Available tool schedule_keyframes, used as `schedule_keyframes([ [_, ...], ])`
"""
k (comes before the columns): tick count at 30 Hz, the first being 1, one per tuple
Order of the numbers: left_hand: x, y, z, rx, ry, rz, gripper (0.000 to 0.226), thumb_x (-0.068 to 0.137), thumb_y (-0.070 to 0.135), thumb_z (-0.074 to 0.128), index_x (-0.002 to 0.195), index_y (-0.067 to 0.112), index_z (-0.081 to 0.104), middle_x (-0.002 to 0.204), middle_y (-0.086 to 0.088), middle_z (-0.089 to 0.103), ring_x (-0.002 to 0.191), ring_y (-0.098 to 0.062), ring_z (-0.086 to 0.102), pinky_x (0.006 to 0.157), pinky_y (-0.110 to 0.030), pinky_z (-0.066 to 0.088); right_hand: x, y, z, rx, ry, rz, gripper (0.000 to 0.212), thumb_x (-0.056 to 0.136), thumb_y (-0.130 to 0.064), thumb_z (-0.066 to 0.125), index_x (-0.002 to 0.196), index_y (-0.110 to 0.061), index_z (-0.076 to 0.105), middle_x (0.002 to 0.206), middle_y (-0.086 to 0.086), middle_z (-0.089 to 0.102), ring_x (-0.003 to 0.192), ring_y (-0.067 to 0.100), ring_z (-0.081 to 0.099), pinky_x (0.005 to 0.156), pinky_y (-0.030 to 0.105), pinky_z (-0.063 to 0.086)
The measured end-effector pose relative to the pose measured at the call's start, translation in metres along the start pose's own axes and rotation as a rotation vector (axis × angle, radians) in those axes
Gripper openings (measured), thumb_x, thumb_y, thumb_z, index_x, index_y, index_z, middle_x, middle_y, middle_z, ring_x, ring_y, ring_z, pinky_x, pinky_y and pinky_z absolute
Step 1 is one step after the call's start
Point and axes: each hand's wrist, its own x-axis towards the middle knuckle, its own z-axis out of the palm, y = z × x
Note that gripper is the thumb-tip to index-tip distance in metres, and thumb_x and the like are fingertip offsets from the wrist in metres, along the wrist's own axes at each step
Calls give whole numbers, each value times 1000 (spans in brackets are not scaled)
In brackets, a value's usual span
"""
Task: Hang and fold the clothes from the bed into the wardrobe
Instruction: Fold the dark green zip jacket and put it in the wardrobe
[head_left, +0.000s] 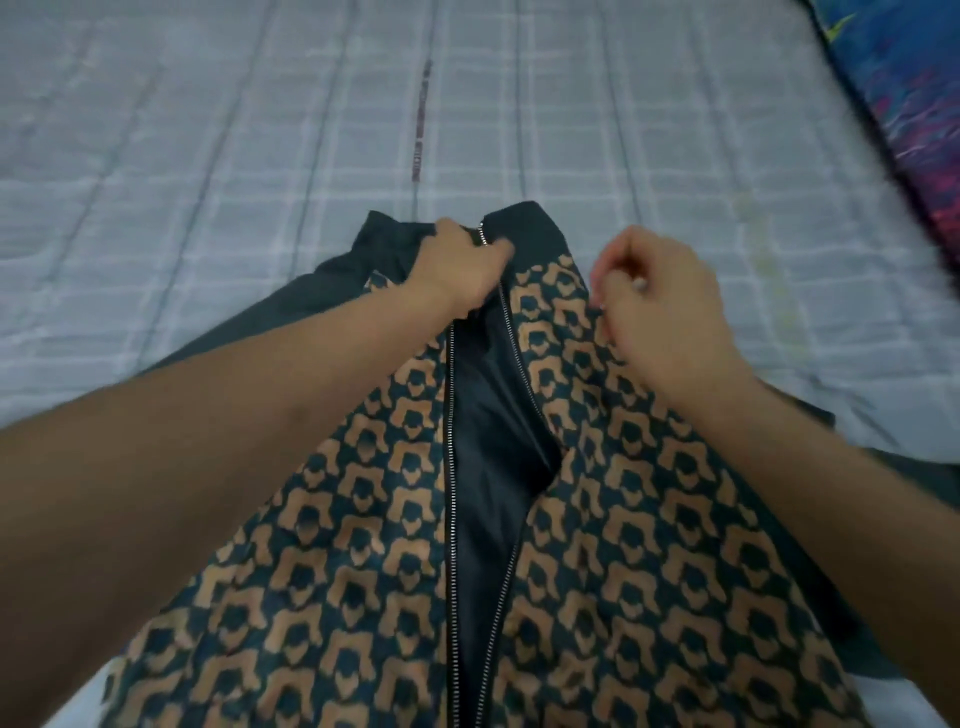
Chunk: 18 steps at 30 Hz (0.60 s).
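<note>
Both hands work at the jacket's (363, 545) collar end: left hand (460, 265) grips fabric beside the open zipper (451, 441); right hand (660, 306) hovers loosely curled, seemingly holding nothing. Jacket lies on the checked bedsheet (208, 130), a colourful pillow (904, 104) beyond.

- Lighting: soft, even, moderately dim, with a cool bluish cast; no glare.
- Shadows: faint, diffuse.
- Sharpness: overall soft; motion blur strongest on the right hand (670, 306) and the top-right corner.
- Distortion: wide-angle stretching at edges.
</note>
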Motion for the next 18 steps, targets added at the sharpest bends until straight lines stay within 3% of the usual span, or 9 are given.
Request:
schedule_keyframes([
  [2,8,1,9,28,-17,-6,45,89,39,57,119,7,45,102,-8,63,88,-24,66,57,-28,51,-47,4,3,-250,-231,-63,13,93,-24,46,82,-26,54,70,-5,60,58,10,58,53,27,51],
  [4,9,1,15,37,6,-2,32,89,35,61,104,9,50,92,-4,61,85,-20,62,62,-27,48,-83,10,14,-555,-425,-58,17,92,-41,46,88,-25,44,69,-7,54,59,8,52,52,28,48],
  [6,7,1,19,61,35,-6,21,89,31,65,91,11,58,84,0,59,82,-16,58,64,-25,45,-95,20,24,-707,-443,11,32,91,-54,49,93,-27,32,69,-10,43,59,8,43,50,26,36],
  [8,5,1,22,1,119,58,12,89,25,67,84,15,63,84,1,62,85,-15,60,76,-27,50,-94,26,27,-757,-426,87,36,90,-52,55,97,-27,31,70,-9,35,65,15,42,55,29,37],
  [10,-2,3,17,-69,246,168,9,91,24,64,84,18,62,85,3,63,82,-12,60,82,-29,51,-90,29,29,-732,-405,126,19,94,-33,54,94,-24,38,71,-7,37,68,17,45,59,30,40],
  [12,-7,9,6,-66,312,281,9,94,24,58,88,18,60,89,3,64,81,-12,61,78,-29,51,-87,28,27,-704,-362,124,8,91,-20,52,86,-22,47,76,-6,45,70,16,49,60,30,43],
  [14,-8,15,-9,-126,281,322,8,96,22,55,91,17,57,86,-2,65,73,-17,64,62,-28,53,-85,21,21,-605,-373,124,11,89,-21,55,79,-22,53,79,-6,53,72,13,54,61,29,47],
  [16,-3,13,-25,-115,246,300,6,97,20,54,91,17,54,80,-9,65,58,-20,63,46,-28,52,-81,7,19,-309,-523,163,17,93,-28,55,78,-22,61,79,-7,62,72,10,60,65,27,54],
  [18,5,2,-39,29,230,270,5,96,19,55,93,16,57,82,-11,68,58,-22,65,50,-34,57,-86,-8,30,-143,-611,126,21,98,-34,49,87,-24,65,86,-10,63,79,6,60,74,27,54],
])
